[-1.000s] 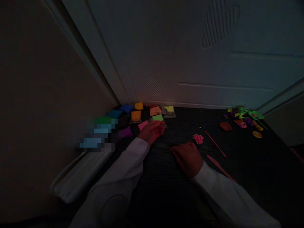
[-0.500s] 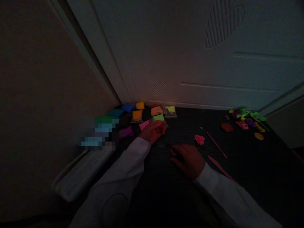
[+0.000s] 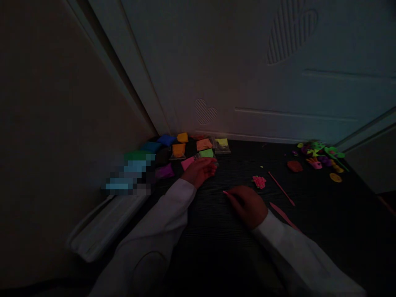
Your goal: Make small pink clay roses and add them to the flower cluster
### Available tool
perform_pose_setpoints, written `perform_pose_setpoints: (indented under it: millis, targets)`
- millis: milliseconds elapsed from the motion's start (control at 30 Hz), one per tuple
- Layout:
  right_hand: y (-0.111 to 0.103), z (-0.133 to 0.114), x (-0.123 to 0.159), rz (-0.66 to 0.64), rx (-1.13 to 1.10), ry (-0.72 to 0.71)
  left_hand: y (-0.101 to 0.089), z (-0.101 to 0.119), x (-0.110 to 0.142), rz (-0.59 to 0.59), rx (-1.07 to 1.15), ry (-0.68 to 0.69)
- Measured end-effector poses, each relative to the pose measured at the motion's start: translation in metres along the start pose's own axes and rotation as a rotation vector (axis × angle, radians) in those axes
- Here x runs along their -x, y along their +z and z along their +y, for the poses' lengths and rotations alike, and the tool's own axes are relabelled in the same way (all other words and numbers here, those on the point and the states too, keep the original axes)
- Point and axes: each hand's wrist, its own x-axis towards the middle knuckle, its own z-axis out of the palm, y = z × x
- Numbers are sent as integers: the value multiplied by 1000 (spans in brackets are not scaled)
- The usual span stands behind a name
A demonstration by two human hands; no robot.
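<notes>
My right hand (image 3: 249,204) is closed in a pinch, with a small pink piece of clay (image 3: 225,192) showing at the fingertips. Just right of it, on the dark table, lies a pink flower-like cluster (image 3: 259,182) of tiny clay bits. My left hand (image 3: 201,171) rests beside the clay packets, palm turned sideways, fingers loosely curled and nothing visible in them. Touching or nearly touching it are a pink clay packet (image 3: 187,163) and a light green packet (image 3: 206,154). The picture is dim, so fine detail is hard to make out.
Pink modelling tools, a thin stick (image 3: 281,189) and a knife (image 3: 284,215), lie to the right. Farther right sit a reddish lump (image 3: 295,166), a yellow disc (image 3: 335,177) and colourful clay figures (image 3: 318,154). Orange packets (image 3: 178,150) and a white case (image 3: 108,227) are left.
My right hand has closed and turned slightly, and the pink clay piece now pokes out at its fingertips. My left hand is nearly still. The picture has darkened.
</notes>
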Motion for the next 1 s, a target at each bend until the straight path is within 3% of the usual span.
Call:
perform_pose_setpoints:
  millis: [200, 300, 700, 1000]
  targets:
    - [-4, 0, -6, 140, -294, 186, 5, -7, 4, -159, -359, 63]
    - [1, -1, -12, 195, -380, 231, 5, -8, 5, -191, -393, 59]
    - [19, 0, -35, 416, -375, 87, 7, -10, 4, -163, -399, 63]
    - [25, 3, -43, 494, -423, 104, 5, -13, 1, -87, -382, 91]
